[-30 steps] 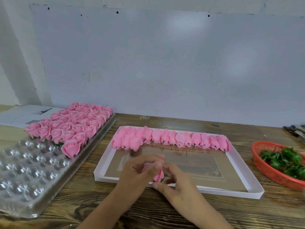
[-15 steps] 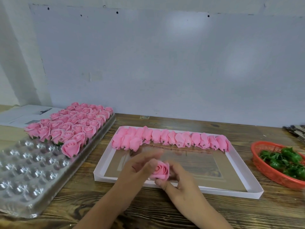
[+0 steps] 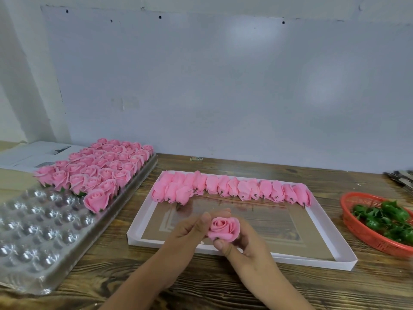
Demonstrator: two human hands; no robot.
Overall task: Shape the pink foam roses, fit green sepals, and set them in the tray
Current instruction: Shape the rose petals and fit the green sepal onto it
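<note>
A pink foam rose (image 3: 224, 228) with opened petals faces me, held over the near edge of the white box lid (image 3: 263, 257). My right hand (image 3: 242, 242) grips it from below and behind, thumb in front. My left hand (image 3: 192, 229) pinches its left outer petal with thumb and fingers. Its base is hidden, so any sepal there is out of sight. A row of unshaped pink buds (image 3: 232, 190) lies along the far side of the lid. The clear plastic tray (image 3: 33, 242) at left carries several finished roses (image 3: 98, 171) in its far half.
A red basket (image 3: 357, 229) with green sepals (image 3: 388, 218) stands at the right. Papers (image 3: 29, 153) lie at the far left by the wall. Dark tools (image 3: 400, 179) sit at the far right edge. The table is brown wood.
The rose has turned from side-on and half hidden in my fingers to facing me with its petals spread open. Both hands have stayed in about the same place.
</note>
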